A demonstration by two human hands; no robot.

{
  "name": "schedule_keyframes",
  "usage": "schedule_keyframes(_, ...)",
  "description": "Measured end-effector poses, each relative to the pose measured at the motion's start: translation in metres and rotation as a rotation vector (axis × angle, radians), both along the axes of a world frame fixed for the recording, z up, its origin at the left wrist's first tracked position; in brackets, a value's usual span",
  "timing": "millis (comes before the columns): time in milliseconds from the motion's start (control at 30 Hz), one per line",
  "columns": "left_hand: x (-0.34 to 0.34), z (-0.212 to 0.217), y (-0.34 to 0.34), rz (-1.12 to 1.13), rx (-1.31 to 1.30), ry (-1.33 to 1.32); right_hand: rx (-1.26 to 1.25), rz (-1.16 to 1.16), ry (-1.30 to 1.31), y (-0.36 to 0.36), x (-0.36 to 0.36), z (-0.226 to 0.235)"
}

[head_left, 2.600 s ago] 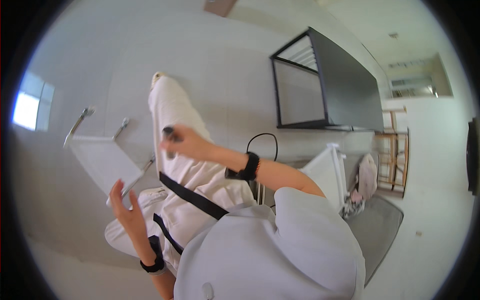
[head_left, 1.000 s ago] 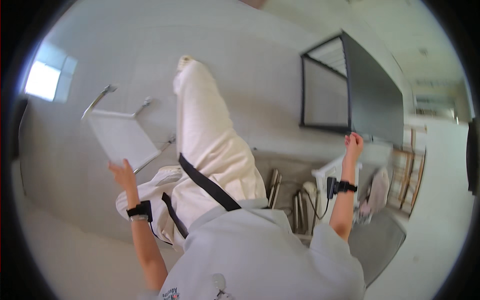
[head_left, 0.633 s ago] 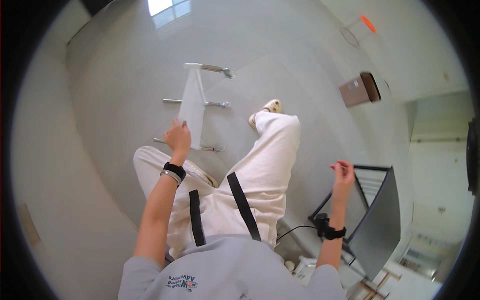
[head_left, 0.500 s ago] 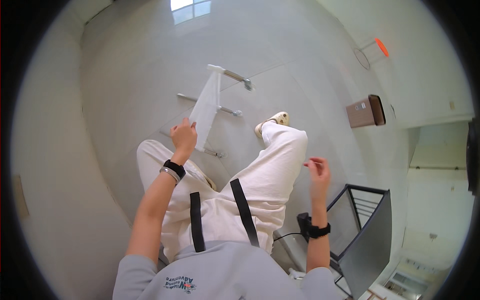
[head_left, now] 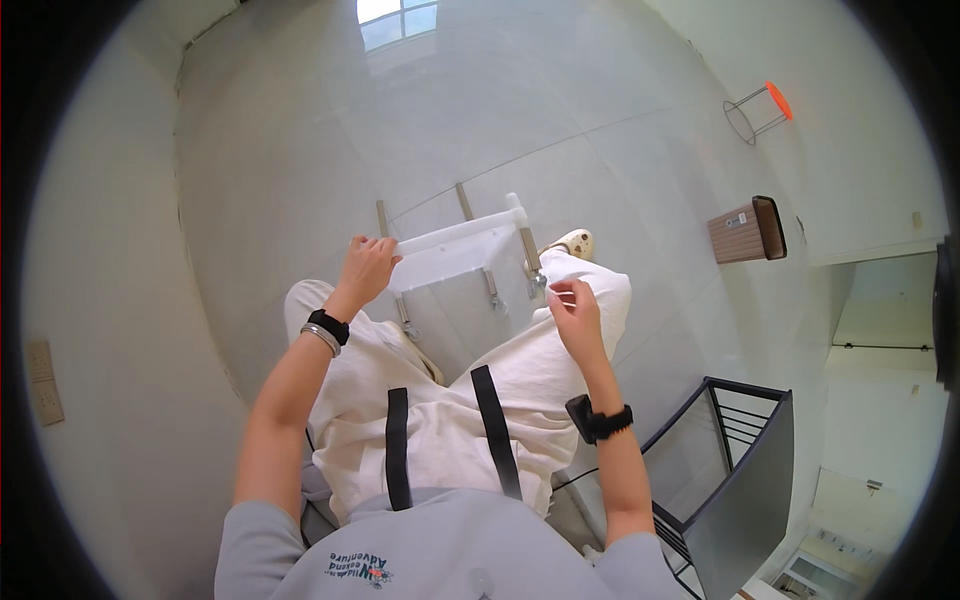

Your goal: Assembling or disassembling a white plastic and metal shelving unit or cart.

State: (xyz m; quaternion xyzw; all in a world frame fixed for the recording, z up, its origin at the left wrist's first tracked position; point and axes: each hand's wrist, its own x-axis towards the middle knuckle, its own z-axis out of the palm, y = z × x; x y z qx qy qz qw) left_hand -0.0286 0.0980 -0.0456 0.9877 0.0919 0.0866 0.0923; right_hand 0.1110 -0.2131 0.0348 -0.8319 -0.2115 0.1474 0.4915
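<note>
A white plastic shelf (head_left: 455, 252) with metal tube legs and caster wheels is tilted on edge between my knees. Some short tubes point away from me, others toward me with wheels on their ends. My left hand (head_left: 370, 268) is closed on the shelf's left end. Close to the caster (head_left: 537, 284) at the right end is my right hand (head_left: 575, 310), fingers loosely bent and apart, holding nothing. Whether its fingertips touch that wheel I cannot tell.
A brown waste bin (head_left: 735, 237) stands to the right, with an orange-topped wire stool (head_left: 778, 102) beyond it. Near my right arm is a black-framed rack (head_left: 745, 490) with a dark panel. A white wall (head_left: 110, 250) runs along the left.
The shelf has swung round, its far end moving to the right and nearer. My right hand has moved left to the shelf's right end. My left hand keeps its hold.
</note>
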Motion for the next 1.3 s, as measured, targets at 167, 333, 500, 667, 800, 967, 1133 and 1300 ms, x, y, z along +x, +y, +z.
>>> schedule_keyframes(167, -0.012, -0.003, -0.006, 0.112, -0.011, 0.079, -0.101, 0.094, -0.284, 0.034, 0.040, -0.063)
schedule_keyframes(333, -0.016, 0.026, -0.020, 0.150, -0.102, 0.236, -0.343, 0.186, -0.219, 0.087, 0.085, -0.079)
schedule_keyframes(500, -0.003, 0.028, -0.011, 0.238, -0.247, 0.369, -0.277, 0.288, 0.434, 0.119, 0.098, -0.079)
schedule_keyframes(667, 0.002, 0.032, -0.030, 0.296, -0.343, 0.374, -0.316, 0.259, 0.141, 0.117, 0.112, -0.103)
schedule_keyframes(800, -0.014, 0.025, -0.062, 0.217, -0.468, 0.457, -0.484, 0.396, 0.159, 0.110, 0.122, -0.078)
schedule_keyframes(967, -0.034, 0.027, -0.100, 0.148, -0.636, 0.548, -0.599, 0.588, 0.149, 0.105, 0.118, -0.061)
schedule_keyframes(1133, -0.003, 0.034, -0.101, 0.187, -0.564, 0.333, -0.600, 0.520, 0.097, 0.093, 0.125, -0.085)
schedule_keyframes(1300, 0.033, 0.023, -0.116, 0.269, -0.597, 0.195, -0.547, 0.541, 0.216, 0.101, 0.126, -0.083)
